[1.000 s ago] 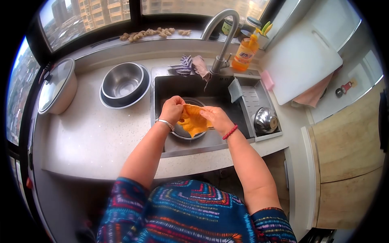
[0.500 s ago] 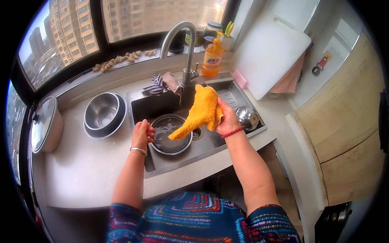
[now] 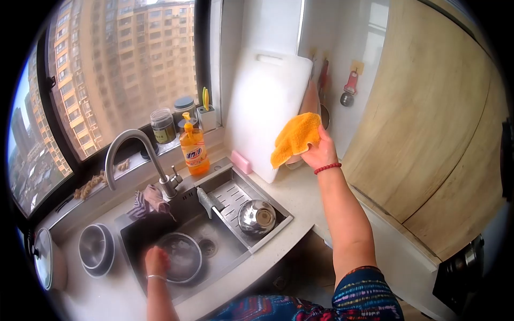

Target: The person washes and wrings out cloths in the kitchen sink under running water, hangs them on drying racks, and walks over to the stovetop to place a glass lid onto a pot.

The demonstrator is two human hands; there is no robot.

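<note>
My right hand (image 3: 319,152) is closed on an orange-yellow towel (image 3: 297,135), raised in front of the white cutting board (image 3: 267,101). The cloth hangs to the left of my fingers. Over the left side of the sink (image 3: 225,243), my left hand (image 3: 157,261) is beside a round metal basin (image 3: 184,257) with some water in it. Its fingers are blurred, and I cannot tell whether they touch the basin's rim. An upturned steel bowl (image 3: 257,216) sits in the sink's right compartment.
The faucet (image 3: 131,134) arches over the sink, with crumpled rags (image 3: 152,200) by its base. An orange soap bottle (image 3: 194,150) and a pink sponge (image 3: 241,162) stand behind. Nested bowls (image 3: 96,249) and a lidded pot (image 3: 48,259) are left. A cabinet (image 3: 428,117) rises at right.
My right hand has carried the towel from over the sink to the right, up before the cutting board. My left hand stays by the basin. The view has turned right.
</note>
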